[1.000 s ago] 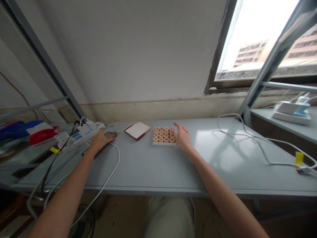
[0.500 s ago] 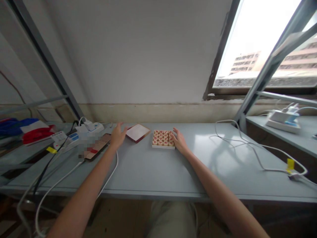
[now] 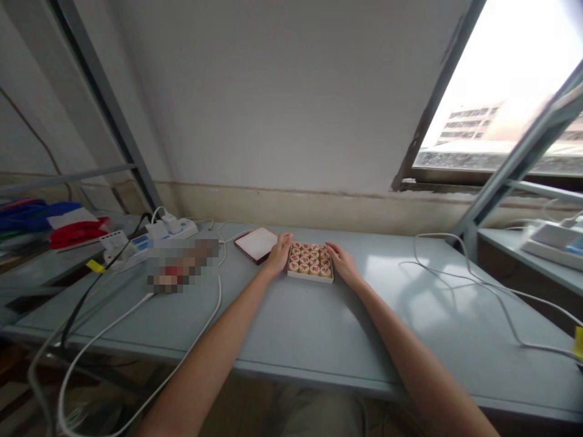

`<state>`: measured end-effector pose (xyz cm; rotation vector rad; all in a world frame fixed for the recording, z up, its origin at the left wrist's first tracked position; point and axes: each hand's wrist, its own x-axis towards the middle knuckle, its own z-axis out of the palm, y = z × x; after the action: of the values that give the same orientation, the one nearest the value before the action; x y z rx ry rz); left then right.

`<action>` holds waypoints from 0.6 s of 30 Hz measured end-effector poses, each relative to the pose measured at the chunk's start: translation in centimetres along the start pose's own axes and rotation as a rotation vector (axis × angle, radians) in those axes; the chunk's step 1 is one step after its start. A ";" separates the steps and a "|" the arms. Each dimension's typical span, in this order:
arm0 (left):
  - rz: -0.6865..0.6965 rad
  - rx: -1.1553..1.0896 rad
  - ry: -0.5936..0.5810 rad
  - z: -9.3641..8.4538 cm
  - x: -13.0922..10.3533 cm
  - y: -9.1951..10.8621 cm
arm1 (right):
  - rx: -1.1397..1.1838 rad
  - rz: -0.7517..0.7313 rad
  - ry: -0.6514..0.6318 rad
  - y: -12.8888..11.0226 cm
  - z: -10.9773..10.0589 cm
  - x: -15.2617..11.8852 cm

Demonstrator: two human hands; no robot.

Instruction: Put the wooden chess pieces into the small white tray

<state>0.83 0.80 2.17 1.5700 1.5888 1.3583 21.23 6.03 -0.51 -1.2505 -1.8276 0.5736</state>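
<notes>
The box of round pieces [image 3: 310, 278] is between your two hands, flat on the surface [image 3: 296, 331], with its filled side facing up. Your left hand [image 3: 279, 255] is at its left side, and your right hand [image 3: 344, 265] is at its right side. In each hand the fingers are nearly straight and only a little spread; neither hand is closed around anything. Both hands seem to touch the side walls, but I cannot tell if they press on them.

About the progress: the box is already uncovered. Just to the left of your left hand lies a flat lid [image 3: 257, 244], pale on top and dark red at the edge; I judge that it belongs to the box. The red-marked pieces [image 3: 314, 261] sit in tidy rows inside, and I see none outside. So, in my judgement, the uncovering is done, and the work with the pieces is only at its beginning: your fingers hold none of them.

Well to the left of your left hand there is a blurred object [image 3: 182, 267], which I cannot identify, and beyond it a power strip [image 3: 186, 229]. Far to the right of your right hand lies a loose white cable [image 3: 523, 345].
</notes>
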 end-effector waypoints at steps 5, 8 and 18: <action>0.023 -0.008 -0.057 0.3 0.8 -1.1 | 0.062 0.024 -0.062 -1.0 -0.8 -0.3; 0.016 -0.008 -0.047 0.1 1.0 -1.3 | 0.076 0.007 -0.117 -1.6 -1.4 -0.6; 0.041 0.100 -0.169 -0.6 0.7 -0.6 | 0.073 -0.045 -0.154 -2.1 -2.3 -0.9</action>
<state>-0.09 1.39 2.04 1.7360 1.5496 1.1494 22.15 4.18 2.01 -1.1407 -1.9388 0.7221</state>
